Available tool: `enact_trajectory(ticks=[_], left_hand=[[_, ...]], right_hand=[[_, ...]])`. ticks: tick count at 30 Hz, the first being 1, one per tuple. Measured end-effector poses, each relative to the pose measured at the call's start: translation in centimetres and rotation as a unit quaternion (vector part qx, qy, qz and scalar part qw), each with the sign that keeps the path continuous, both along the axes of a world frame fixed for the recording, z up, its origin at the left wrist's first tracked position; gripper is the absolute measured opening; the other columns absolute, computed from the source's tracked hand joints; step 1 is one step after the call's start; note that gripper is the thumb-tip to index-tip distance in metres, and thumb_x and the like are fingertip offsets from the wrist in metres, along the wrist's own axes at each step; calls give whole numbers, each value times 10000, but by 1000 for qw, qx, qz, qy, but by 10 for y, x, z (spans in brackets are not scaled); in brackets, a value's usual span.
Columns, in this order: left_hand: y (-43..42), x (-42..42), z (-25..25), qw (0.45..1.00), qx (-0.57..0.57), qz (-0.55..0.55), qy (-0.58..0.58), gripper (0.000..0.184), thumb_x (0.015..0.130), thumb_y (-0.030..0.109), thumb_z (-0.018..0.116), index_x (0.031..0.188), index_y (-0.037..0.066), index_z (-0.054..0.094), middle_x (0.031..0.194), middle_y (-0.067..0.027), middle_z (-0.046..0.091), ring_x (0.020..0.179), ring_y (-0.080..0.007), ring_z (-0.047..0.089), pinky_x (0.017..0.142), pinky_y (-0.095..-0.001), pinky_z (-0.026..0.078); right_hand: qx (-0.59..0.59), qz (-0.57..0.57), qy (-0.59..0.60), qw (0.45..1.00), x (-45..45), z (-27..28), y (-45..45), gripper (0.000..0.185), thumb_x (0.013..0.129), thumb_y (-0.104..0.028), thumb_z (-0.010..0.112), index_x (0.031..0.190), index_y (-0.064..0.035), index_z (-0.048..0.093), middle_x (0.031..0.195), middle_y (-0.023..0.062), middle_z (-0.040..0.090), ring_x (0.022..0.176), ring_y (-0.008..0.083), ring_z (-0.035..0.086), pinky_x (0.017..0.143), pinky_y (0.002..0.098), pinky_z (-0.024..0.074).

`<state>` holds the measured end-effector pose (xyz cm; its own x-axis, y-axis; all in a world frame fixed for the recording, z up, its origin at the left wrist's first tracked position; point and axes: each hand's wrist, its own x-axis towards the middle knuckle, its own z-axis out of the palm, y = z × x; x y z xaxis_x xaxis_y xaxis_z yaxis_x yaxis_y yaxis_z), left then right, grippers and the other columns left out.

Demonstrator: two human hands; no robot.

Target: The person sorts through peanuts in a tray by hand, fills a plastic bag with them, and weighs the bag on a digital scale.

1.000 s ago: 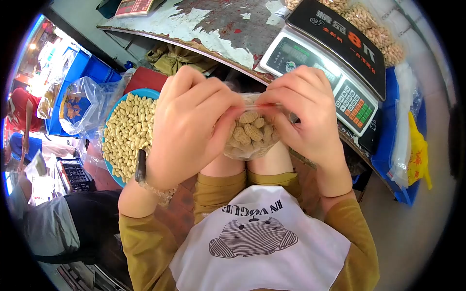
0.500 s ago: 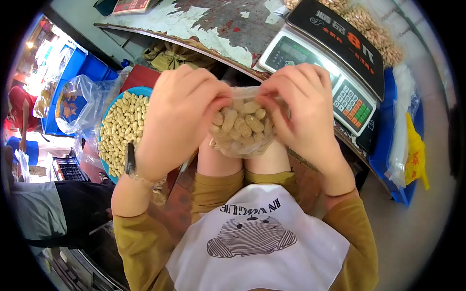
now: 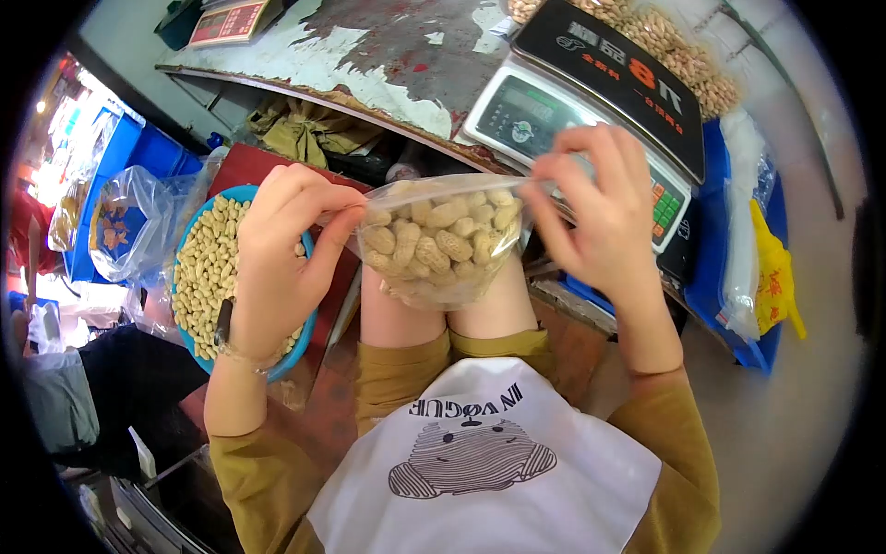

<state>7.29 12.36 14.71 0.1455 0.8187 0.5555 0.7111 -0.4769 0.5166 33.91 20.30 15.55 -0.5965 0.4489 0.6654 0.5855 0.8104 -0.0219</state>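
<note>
A clear plastic bag of unshelled peanuts (image 3: 438,242) hangs above my lap, its top edge stretched nearly straight across. My left hand (image 3: 293,242) pinches the bag's top left corner between thumb and fingers. At the opposite top corner is my right hand (image 3: 600,217), thumb and forefinger closed at the bag's edge while the other fingers curl loosely above. Left of the bag, a blue basin (image 3: 309,337) full of unshelled peanuts (image 3: 212,263) stands partly behind my left hand and wrist.
A digital scale (image 3: 506,115) sits on the worn table (image 3: 305,78), with bagged nuts (image 3: 688,60) behind it. Blue bins (image 3: 171,138) stand at left. A blue tray (image 3: 761,346) with a yellow bag (image 3: 775,277) is at right. Another person's dark clothing (image 3: 129,379) shows at lower left.
My hands have moved apart along the bag's top edge, my left hand leftward and down. More of the bag shows, and its top is now stretched wide. The view has shifted slightly.
</note>
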Motion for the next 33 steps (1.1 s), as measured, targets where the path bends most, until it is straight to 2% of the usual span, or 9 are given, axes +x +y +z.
enact_trajectory(ticks=[4, 7, 10, 14, 20, 24, 27, 30, 33], left_hand=[[1, 10, -2, 994, -37, -53, -84, 149, 754, -76, 673, 884, -7, 649, 805, -88, 575, 716, -232, 537, 642, -322, 442], [-4, 9, -4, 999, -15, -17, -46, 140, 740, -64, 685, 860, 4, 664, 757, -82, 568, 688, -235, 524, 632, -319, 422], [-16, -2, 2, 997, 35, 9, 75, 140, 738, -31, 689, 864, 29, 683, 717, -67, 559, 682, -246, 518, 628, -336, 403], [-24, -4, -2, 997, 8, 45, 66, 158, 750, -13, 694, 894, 50, 708, 710, -66, 557, 654, -238, 523, 599, -336, 402], [-10, -1, -13, 997, 50, 51, 37, 117, 788, -10, 697, 899, 28, 694, 704, -62, 539, 634, -203, 517, 586, -304, 394], [5, 2, -27, 984, 17, 57, -169, 145, 818, 23, 697, 955, 20, 648, 770, -43, 532, 714, -163, 526, 653, -300, 401], [18, 9, -78, 859, -76, -91, -499, 464, 848, 139, 719, 1254, 29, 523, 1058, -43, 570, 984, -160, 560, 880, -306, 439], [13, 25, -125, 718, -210, -229, -623, 686, 899, 373, 635, 1423, 52, 331, 1353, -67, 461, 1260, -202, 446, 1083, -363, 339], [6, 37, -146, 690, -249, -206, -648, 712, 905, 451, 564, 1444, 61, 308, 1396, -71, 424, 1293, -212, 415, 1098, -373, 323]], right_hand=[[38, 164, 31, 985, -52, -5, -12, 173, 638, -129, 697, 786, -79, 621, 904, 36, 569, 859, 231, 580, 743, 368, 456], [60, 126, -36, 990, -74, -7, -17, 102, 686, -145, 636, 741, -85, 575, 870, 21, 534, 835, 180, 566, 796, 317, 449], [71, 133, -30, 988, -73, -18, -15, 117, 692, -142, 637, 755, -82, 559, 867, 21, 525, 825, 176, 552, 869, 342, 437], [54, 79, -56, 994, -46, -8, -18, 146, 733, -160, 654, 810, -74, 565, 875, 43, 521, 830, 202, 542, 963, 417, 399], [-1, -14, -126, 992, -5, 1, -11, 161, 785, -168, 655, 867, -51, 582, 893, 71, 518, 889, 227, 534, 886, 385, 425], [16, 35, -72, 997, 24, 43, -12, 170, 765, -170, 688, 880, -78, 603, 915, 80, 512, 829, 246, 532, 736, 341, 446], [20, 140, -52, 988, 24, 65, -33, 198, 739, -204, 709, 858, -83, 606, 880, 70, 505, 794, 238, 521, 701, 337, 426], [-2, 184, -53, 981, 28, 67, -56, 228, 713, -237, 730, 836, -87, 610, 844, 60, 498, 759, 229, 510, 667, 333, 405], [-30, 208, -42, 977, 41, 70, -74, 259, 687, -271, 751, 813, -92, 613, 808, 50, 490, 724, 221, 499, 632, 330, 385]])
